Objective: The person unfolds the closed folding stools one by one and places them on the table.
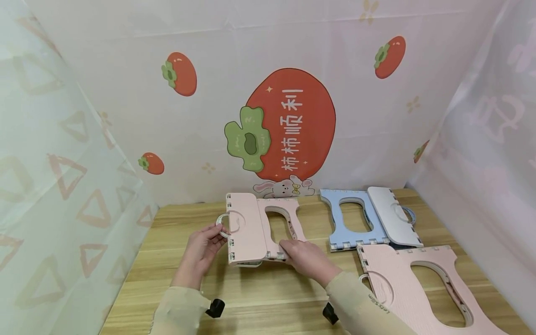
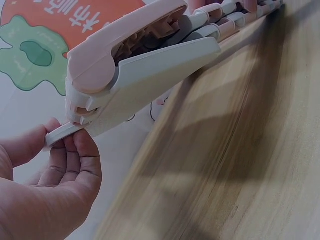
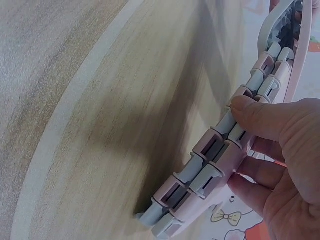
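Note:
A pink folding stool [image 1: 248, 228], folded flat, is held in both hands in the middle of the head view. My left hand [image 1: 201, 256] pinches its white carrying handle [image 2: 62, 134] between thumb and fingers at the left end. Along the near side, my right hand [image 1: 307, 260] grips the row of pink and white hinges [image 3: 212, 145], thumb on one face and fingers on the other. The left wrist view shows the stool tilted, its handle end raised off the wooden table [image 2: 240, 130].
A blue folding stool [image 1: 378, 235] with a pale top lies folded at the back right. Another pink folding stool [image 1: 402, 279] lies in front of it, near the right edge. A persimmon-printed white backdrop [image 1: 201, 135] stands behind the table, with patterned sheets at both sides.

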A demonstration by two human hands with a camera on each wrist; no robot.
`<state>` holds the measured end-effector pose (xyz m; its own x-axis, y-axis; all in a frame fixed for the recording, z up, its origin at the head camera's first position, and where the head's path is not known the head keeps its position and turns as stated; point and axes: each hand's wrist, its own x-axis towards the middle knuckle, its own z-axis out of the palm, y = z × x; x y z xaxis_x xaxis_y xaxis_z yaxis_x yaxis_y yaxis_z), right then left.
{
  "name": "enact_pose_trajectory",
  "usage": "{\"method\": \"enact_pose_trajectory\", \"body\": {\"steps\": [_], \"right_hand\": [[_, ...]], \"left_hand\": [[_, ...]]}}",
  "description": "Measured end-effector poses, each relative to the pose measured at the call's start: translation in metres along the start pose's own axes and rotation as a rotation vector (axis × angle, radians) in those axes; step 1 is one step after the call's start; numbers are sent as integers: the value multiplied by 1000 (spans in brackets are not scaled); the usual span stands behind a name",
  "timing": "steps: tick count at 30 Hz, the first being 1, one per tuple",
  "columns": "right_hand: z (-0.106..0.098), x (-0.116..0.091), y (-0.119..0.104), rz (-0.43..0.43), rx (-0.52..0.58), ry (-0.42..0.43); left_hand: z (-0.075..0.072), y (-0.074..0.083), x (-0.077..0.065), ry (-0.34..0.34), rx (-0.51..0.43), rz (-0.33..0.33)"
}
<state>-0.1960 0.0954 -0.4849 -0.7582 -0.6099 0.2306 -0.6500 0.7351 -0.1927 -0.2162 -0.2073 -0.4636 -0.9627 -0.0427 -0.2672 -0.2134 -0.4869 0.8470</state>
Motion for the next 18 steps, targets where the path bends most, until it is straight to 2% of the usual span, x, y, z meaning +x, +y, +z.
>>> {"method": "enact_pose_trajectory", "body": {"steps": [8, 18], "right_hand": [[-1, 1, -3, 6, 24, -9], [-3, 2, -6, -3, 47, -19]], "left_hand": [[-1, 5, -3, -13, 2, 0], [-1, 9, -5, 4, -31, -17]]}}
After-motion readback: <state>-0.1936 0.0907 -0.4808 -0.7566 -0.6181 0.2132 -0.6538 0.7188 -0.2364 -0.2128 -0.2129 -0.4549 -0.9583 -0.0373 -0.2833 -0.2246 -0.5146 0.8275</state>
